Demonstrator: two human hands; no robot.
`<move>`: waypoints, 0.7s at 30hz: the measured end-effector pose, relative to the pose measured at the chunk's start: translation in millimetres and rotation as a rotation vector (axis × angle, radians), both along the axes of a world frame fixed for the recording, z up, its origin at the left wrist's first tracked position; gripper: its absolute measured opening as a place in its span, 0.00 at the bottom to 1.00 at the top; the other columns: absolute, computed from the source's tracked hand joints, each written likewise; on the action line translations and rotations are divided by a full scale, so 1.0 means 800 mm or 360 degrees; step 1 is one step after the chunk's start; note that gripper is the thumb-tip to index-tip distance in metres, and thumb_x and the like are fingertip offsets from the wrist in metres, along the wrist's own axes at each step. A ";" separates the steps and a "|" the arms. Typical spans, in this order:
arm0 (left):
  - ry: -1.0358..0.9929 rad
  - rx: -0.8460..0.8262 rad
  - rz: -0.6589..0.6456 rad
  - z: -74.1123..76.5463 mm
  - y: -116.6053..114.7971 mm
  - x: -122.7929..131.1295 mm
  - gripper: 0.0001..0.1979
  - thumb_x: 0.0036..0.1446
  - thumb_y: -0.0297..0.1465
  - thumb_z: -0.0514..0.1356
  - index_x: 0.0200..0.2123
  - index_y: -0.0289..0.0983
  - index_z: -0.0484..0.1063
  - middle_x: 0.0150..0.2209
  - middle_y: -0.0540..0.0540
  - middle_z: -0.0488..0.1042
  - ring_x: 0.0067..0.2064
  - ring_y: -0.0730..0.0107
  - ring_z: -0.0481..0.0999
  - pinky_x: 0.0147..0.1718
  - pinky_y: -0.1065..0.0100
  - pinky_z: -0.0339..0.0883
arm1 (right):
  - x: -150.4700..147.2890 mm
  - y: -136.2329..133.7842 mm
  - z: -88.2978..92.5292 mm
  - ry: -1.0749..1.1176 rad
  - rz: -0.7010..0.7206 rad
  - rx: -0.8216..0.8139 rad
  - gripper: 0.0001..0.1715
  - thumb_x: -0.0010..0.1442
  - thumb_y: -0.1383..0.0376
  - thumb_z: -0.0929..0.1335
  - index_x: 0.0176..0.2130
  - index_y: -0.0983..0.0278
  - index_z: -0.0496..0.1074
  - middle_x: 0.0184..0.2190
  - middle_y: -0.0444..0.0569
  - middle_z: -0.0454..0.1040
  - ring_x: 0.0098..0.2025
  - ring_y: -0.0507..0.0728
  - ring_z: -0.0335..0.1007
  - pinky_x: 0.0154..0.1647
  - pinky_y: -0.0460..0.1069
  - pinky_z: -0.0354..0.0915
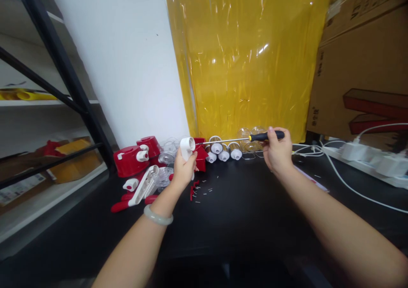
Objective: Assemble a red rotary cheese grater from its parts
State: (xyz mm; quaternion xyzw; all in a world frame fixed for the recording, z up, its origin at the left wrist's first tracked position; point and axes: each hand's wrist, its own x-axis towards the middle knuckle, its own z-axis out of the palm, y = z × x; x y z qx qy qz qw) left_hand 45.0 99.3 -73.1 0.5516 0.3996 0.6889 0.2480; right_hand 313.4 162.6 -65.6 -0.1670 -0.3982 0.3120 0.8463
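Note:
My left hand (pixel 183 170) is closed round a white plastic part (pixel 187 147) with a round opening at its top, held upright above the black table (pixel 242 211). My right hand (pixel 278 152) grips the black handle of a screwdriver (pixel 255 138). Its metal shaft points left, and the tip lies close to a red part (pixel 200 154) just right of the white piece. A pale bangle sits on my left wrist.
Red and white plastic parts (pixel 135 160) and clear domes are piled at the left. Small white-capped pieces (pixel 223 151) line the yellow sheet (pixel 245 58). Tiny screws (pixel 204 190) lie scattered. A power strip with cables (pixel 366 158) is at the right, shelving at the left.

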 end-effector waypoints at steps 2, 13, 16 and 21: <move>-0.0003 -0.0007 -0.0015 0.000 0.000 0.000 0.27 0.48 0.40 0.69 0.47 0.39 0.61 0.17 0.63 0.61 0.14 0.77 0.61 0.13 0.72 0.64 | -0.001 -0.001 0.000 -0.0035 0.0000 0.0009 0.27 0.50 0.48 0.76 0.36 0.58 0.62 0.31 0.39 0.69 0.28 0.49 0.71 0.26 0.45 0.69; 0.0013 0.0035 -0.0011 -0.008 0.003 -0.001 0.23 0.49 0.37 0.70 0.44 0.39 0.64 0.16 0.62 0.61 0.14 0.76 0.62 0.13 0.73 0.62 | -0.002 -0.004 0.000 -0.0032 0.0028 0.0032 0.27 0.50 0.49 0.77 0.36 0.58 0.62 0.31 0.38 0.69 0.26 0.48 0.69 0.24 0.44 0.68; 0.0068 0.0045 -0.0007 -0.012 0.006 -0.004 0.21 0.50 0.37 0.69 0.44 0.39 0.65 0.16 0.61 0.62 0.14 0.75 0.63 0.13 0.73 0.63 | -0.002 -0.004 0.000 -0.0036 0.0026 0.0017 0.27 0.50 0.49 0.77 0.36 0.58 0.62 0.31 0.39 0.69 0.26 0.48 0.69 0.24 0.44 0.68; 0.0080 0.0048 0.0010 -0.014 0.006 -0.005 0.20 0.50 0.36 0.70 0.43 0.39 0.66 0.17 0.60 0.63 0.14 0.75 0.64 0.14 0.74 0.63 | -0.002 -0.002 0.000 -0.0081 -0.0005 0.0056 0.27 0.51 0.49 0.76 0.36 0.59 0.61 0.30 0.38 0.68 0.26 0.47 0.68 0.24 0.43 0.67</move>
